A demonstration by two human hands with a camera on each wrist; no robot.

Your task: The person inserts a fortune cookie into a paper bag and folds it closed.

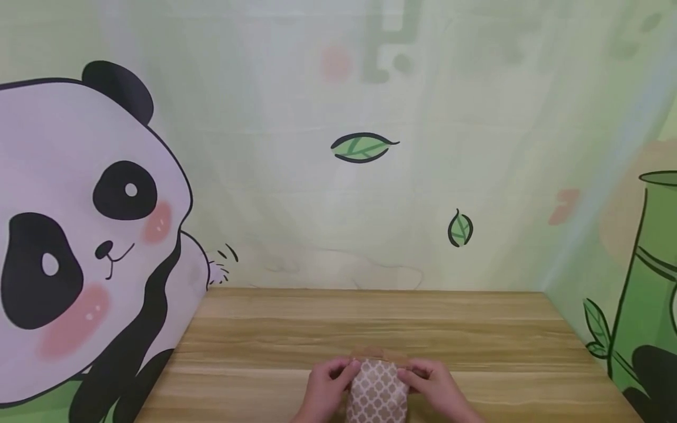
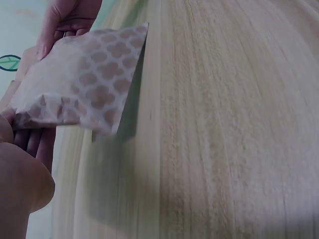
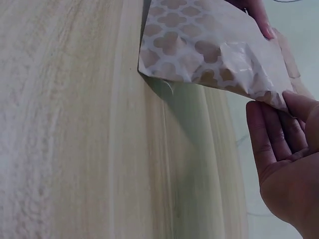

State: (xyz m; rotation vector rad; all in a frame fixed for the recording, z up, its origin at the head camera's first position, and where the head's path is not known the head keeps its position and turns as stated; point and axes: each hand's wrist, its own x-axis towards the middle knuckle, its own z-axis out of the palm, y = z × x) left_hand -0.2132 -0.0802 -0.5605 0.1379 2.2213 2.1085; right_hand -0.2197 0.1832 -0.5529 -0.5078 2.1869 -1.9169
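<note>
A small paper bag (image 1: 378, 392) with a brown and white quatrefoil pattern is held up between both hands at the near side of the table. My left hand (image 1: 325, 386) pinches its left edge near the top, thumb in front. On the opposite edge, my right hand (image 1: 438, 388) pinches the paper between thumb and fingers. A plain brown strip (image 1: 381, 353) shows beyond the bag's top end. In the right wrist view the bag's side (image 3: 234, 74) looks creased, and the lower fingers of the right hand (image 3: 294, 164) extend beneath it. Whatever is inside is hidden.
The wood-grain table (image 1: 370, 323) reaches back to a pale green backdrop (image 1: 275, 194). Printed on that cloth are a large panda (image 1: 121, 252) at left, leaves, and green bamboo (image 1: 653, 264) at right. The bag casts a shadow on the tabletop.
</note>
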